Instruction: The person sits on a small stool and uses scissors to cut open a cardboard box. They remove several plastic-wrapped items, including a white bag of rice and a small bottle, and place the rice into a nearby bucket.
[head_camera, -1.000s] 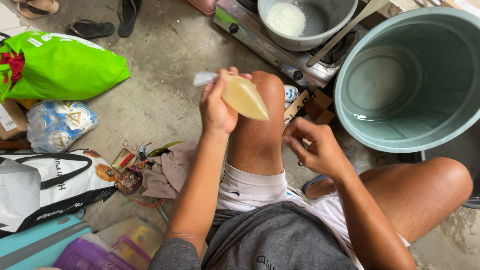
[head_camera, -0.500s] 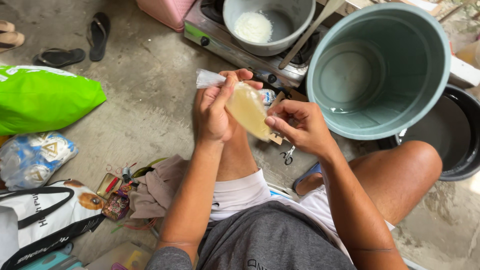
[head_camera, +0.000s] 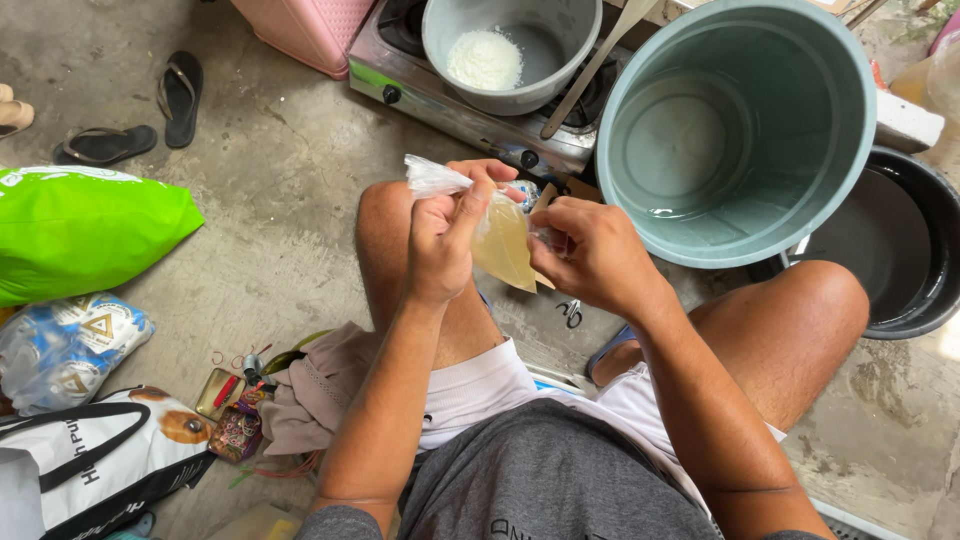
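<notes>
- The left hand (head_camera: 445, 240) is closed around the upper part of a small clear plastic bag (head_camera: 503, 243) filled with yellowish liquid, thumb pressed along its side and the twisted neck sticking out past the knuckles.
- The right hand (head_camera: 590, 255) pinches the same bag from the other side, fingertips together on the plastic near its top edge.
- The bag hangs between both hands, above the person's knee and just in front of the stove (head_camera: 455, 100).
- To handle it well, the neck is best kept higher than the bulging bottom and the squeeze kept light, since thin film with liquid inside spills or bursts easily; the pinch should sit on slack plastic, not on the full part.
- A grey pot (head_camera: 545, 40) with something white in it stands on the stove, a ladle (head_camera: 595, 70) leaning against it.
- A large grey-green bucket (head_camera: 845, 150) stands beside the stove, a black basin (head_camera: 915, 260) partly behind it.
- Small scissors (head_camera: 572, 313) lie on the concrete floor between the legs.
- A green bag (head_camera: 90, 240), sandals (head_camera: 180, 95) and other bags lie well apart to the left.
</notes>
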